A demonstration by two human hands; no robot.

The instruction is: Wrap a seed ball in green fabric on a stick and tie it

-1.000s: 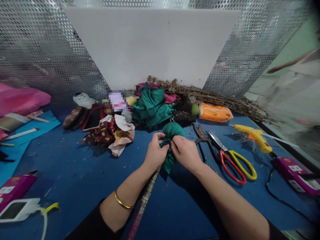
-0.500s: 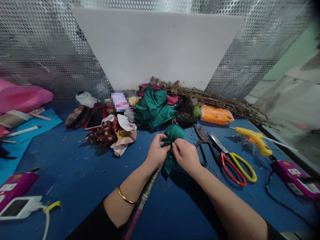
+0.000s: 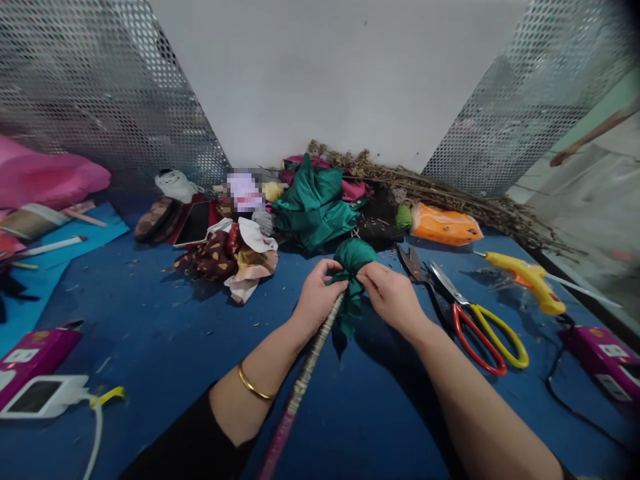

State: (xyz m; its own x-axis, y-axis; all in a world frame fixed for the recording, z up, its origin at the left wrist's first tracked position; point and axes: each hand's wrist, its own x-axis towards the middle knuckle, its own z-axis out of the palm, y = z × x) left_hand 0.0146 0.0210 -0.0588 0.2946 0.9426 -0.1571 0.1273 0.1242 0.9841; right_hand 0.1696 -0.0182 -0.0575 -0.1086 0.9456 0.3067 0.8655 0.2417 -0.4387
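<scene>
A ball of green cloth (image 3: 355, 255) sits at the far end of a long wrapped stick (image 3: 313, 363), its loose ends hanging below. My left hand (image 3: 320, 293) is closed around the gathered neck of the cloth, where it meets the stick. From the other side, my right hand (image 3: 393, 293) pinches the same neck, thumb and forefinger pressed together. Whether a thread lies between the fingers I cannot make out. The stick slants down toward me; its near part is purple, the upper part pale and bound.
Green fabric (image 3: 317, 207) lies piled at the back before a white board (image 3: 340, 80). To the right are pliers (image 3: 414, 267), scissors (image 3: 470, 313) and a yellow glue gun (image 3: 525, 273). A brown patterned cloth bundle (image 3: 213, 257) lies left, with dried stems (image 3: 465, 190) behind.
The view has shifted, so the table things appear slightly moved. Both hands keep their hold at the cloth's neck; the right wrist has turned a little. An arm now shows at far right.
</scene>
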